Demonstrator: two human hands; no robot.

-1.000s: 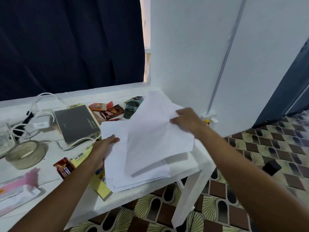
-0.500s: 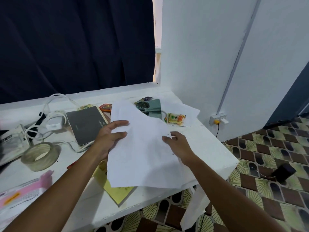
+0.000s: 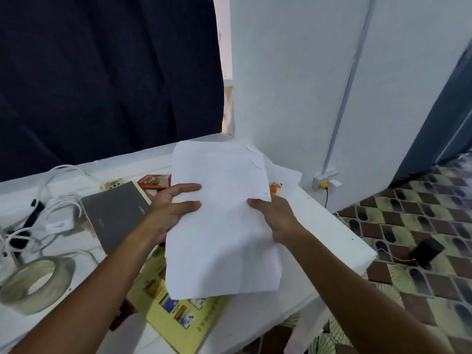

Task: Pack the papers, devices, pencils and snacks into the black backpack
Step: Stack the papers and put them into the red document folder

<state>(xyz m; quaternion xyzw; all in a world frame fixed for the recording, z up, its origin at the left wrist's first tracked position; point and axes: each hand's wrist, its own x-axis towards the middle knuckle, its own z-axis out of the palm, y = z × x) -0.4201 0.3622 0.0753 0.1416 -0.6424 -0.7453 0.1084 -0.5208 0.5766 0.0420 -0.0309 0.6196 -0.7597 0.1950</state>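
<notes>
I see the left hand (image 3: 170,210) and right hand (image 3: 274,217) pinching the paper stack (image 3: 221,221) at opposite edges (probably squaring it), backpack unseen.

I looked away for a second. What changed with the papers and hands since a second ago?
The loose, fanned papers have been squared into one neat stack, gripped by the left hand and right hand at its sides. The grey tablet, tape roll and yellow booklet stay on the table.
</notes>
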